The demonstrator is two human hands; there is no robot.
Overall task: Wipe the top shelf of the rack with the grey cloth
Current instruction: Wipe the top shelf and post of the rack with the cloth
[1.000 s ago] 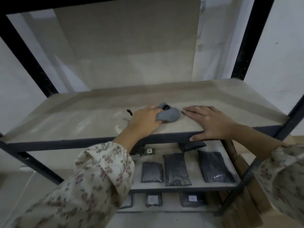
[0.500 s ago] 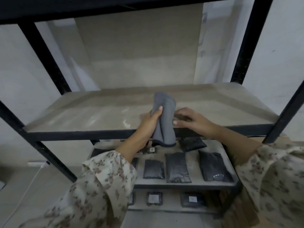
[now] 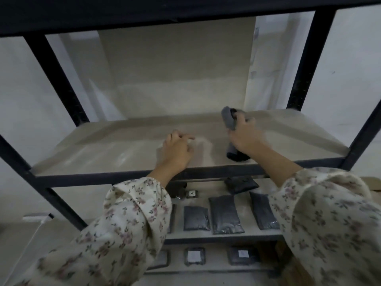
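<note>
The right hand [image 3: 244, 134] covers the middle of the grey cloth [image 3: 228, 118], so only the two ends show. One rounded fold stands above the knuckles. A darker end [image 3: 235, 154] sticks out below the wrist, just behind the front rail. Whether that lower end touches the board or hangs just clear of it I cannot tell. The fingers are curled round the cloth, and their tips are smeared by motion.

The cloth is bunched into a soft, thick roll. Its long axis runs from the front rail toward the back of the shelf, and the far end tips slightly left. It sits over the right half of the beige shelf board [image 3: 99, 149].

The left hand [image 3: 177, 150] lies near the middle of the board, knuckles up and fingers loosely bent, gripping nothing I can see. The fingertips blur into a pale patch.

The board is matt and dusty, with lighter streaks. It is framed by dark metal uprights [image 3: 56, 79]. Both arms wear cream floral sleeves [image 3: 132, 226], which cut off part of the lower shelves.

Flat, dark, slightly glossy pouches [image 3: 225, 216] lie in a row on the shelf beneath. Near them is a small tag marked "A" [image 3: 192, 194]. Lower still are dark packets with white labels [image 3: 194, 255] that are too small to read.
</note>
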